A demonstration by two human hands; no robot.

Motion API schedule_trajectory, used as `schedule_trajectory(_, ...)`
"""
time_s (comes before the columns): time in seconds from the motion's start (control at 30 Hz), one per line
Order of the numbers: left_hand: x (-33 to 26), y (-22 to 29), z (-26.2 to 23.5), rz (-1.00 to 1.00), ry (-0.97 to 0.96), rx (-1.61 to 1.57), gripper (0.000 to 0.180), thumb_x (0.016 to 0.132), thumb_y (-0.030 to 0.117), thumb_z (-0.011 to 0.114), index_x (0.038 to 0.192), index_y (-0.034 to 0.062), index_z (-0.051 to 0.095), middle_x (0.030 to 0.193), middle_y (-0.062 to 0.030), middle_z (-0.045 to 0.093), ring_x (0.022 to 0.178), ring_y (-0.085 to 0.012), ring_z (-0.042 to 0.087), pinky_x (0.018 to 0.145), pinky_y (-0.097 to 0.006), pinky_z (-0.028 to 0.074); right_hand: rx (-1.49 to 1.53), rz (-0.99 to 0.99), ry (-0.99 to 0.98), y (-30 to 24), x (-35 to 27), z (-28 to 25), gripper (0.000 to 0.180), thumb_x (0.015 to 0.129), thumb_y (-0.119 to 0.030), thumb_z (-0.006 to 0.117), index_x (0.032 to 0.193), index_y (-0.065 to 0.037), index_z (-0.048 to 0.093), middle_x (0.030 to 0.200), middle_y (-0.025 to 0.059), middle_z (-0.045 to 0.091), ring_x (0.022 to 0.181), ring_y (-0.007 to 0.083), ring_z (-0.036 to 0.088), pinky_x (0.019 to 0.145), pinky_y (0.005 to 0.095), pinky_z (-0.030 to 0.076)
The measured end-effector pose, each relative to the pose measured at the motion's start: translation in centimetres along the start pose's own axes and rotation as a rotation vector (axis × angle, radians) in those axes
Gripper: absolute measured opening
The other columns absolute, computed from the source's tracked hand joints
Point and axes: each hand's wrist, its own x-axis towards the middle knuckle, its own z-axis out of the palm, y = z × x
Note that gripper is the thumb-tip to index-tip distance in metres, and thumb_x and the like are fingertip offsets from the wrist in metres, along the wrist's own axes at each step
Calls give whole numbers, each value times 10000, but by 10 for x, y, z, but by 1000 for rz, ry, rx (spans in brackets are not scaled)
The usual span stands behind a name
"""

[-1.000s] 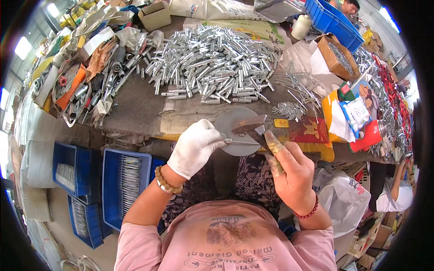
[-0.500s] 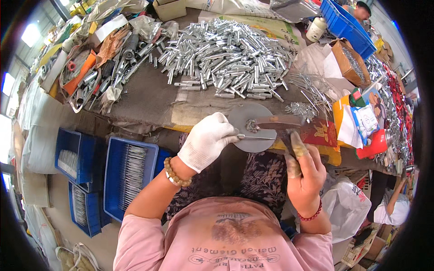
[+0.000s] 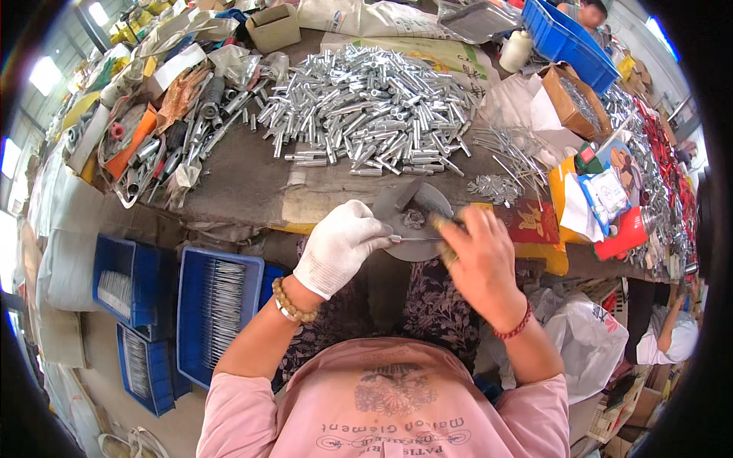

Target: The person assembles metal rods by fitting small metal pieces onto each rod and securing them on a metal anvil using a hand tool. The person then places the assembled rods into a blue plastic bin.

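Observation:
My left hand (image 3: 347,244), in a white knit glove, pinches a thin metal rod (image 3: 416,240). The rod lies level across the near part of a round grey metal disc (image 3: 412,253). At the disc's middle is a rough, lumpy metal spot (image 3: 413,219). Over its far side a dark hammer head (image 3: 412,196) shows, partly blurred. My right hand (image 3: 482,256), with yellowed coverings on the fingertips, is bent close to the rod's right end. Motion smears its fingers, and whether they hold the hammer's handle cannot be made out.
Beyond the disc lies a large heap of short metal tubes (image 3: 366,107). Thin rods (image 3: 513,156) and small metal pieces (image 3: 495,189) lie right of it. Blue bins (image 3: 183,324) with rods stand lower left. A red bottle (image 3: 626,233) sits at right; a person (image 3: 588,14) is far right.
My right hand has moved left toward the rod and the disc. The hammer head has shifted left over the disc. My left hand keeps its pinch on the rod.

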Motion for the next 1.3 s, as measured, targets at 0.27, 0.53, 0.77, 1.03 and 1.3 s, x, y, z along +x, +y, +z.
schedule_trajectory(0.27,-8,17,6,14,161,87,229,839,65,837,1066,53,813,955,-106,700,988,-292,672,891,-381,544,577,324,-221,-30,-35,12,202,875,-95,771,1045,-26,687,869,169,723,735,379,703,678,442,565)
schedule_trajectory(0.53,-48,46,36,-784,152,-728,656,1020,66,688,1628,61,441,1008,-50,749,813,-78,646,742,-240,542,1249,852,-558,-52,-37,12,177,1017,-24,674,1188,24,673,815,-21,644,635,31,525,549,239,442)
schedule_trajectory(0.77,-63,43,27,-706,302,-771,730,957,84,763,1600,28,420,973,-24,698,879,-101,637,840,-268,529,1195,655,-562,-72,-39,30,279,989,-8,690,1265,17,654,910,44,691,718,76,585,617,261,504)
schedule_trajectory(1.03,-159,-27,-41,-825,791,-486,632,934,134,753,1516,64,515,1079,-70,691,981,-155,659,891,-302,550,914,625,-89,-25,-39,42,485,1014,43,551,1495,-8,592,1059,46,654,677,77,604,613,227,495)
schedule_trajectory(1.3,-408,-166,-63,-1418,1183,-100,634,846,95,777,1439,-35,594,1237,-156,718,1038,-251,723,949,-354,571,1178,764,26,-9,-28,59,387,1079,-21,533,1456,20,606,1071,31,698,546,12,411,521,180,350)
